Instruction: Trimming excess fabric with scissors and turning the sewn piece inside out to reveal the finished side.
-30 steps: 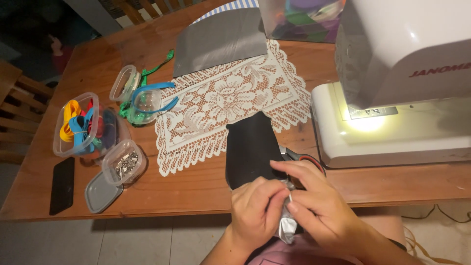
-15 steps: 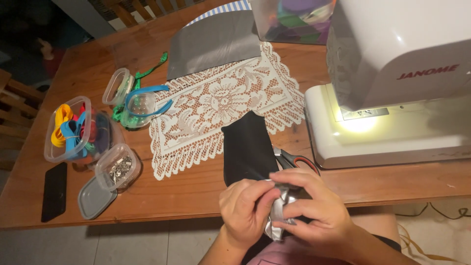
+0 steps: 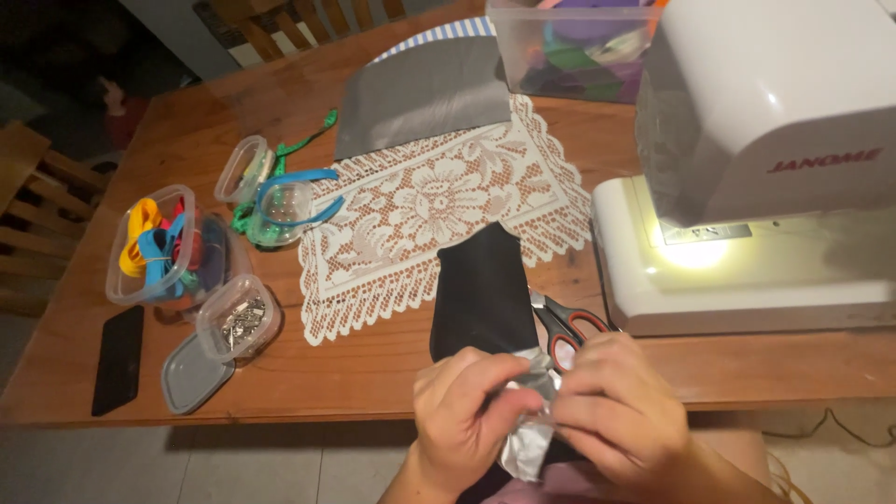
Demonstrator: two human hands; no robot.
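Note:
Both my hands meet at the near edge of the wooden table (image 3: 373,373). My left hand (image 3: 464,411) and my right hand (image 3: 611,401) pinch a small piece of shiny silver fabric (image 3: 527,434) between their fingers. Just beyond them a long black cloth (image 3: 481,294) lies over the table edge. Scissors with red and black handles (image 3: 565,327) rest beside the black cloth, partly hidden by my right hand.
A white sewing machine (image 3: 747,187) with its lamp on stands at the right. A lace doily (image 3: 429,210), grey fabric (image 3: 425,93), clear tubs of ribbons (image 3: 154,247) and pins (image 3: 238,322), a loose lid (image 3: 191,373) and a black phone (image 3: 119,359) lie to the left.
My hands have shifted slightly up and right over the table edge, still working the silver fabric. The view has tilted a little; the objects on the table have stayed put.

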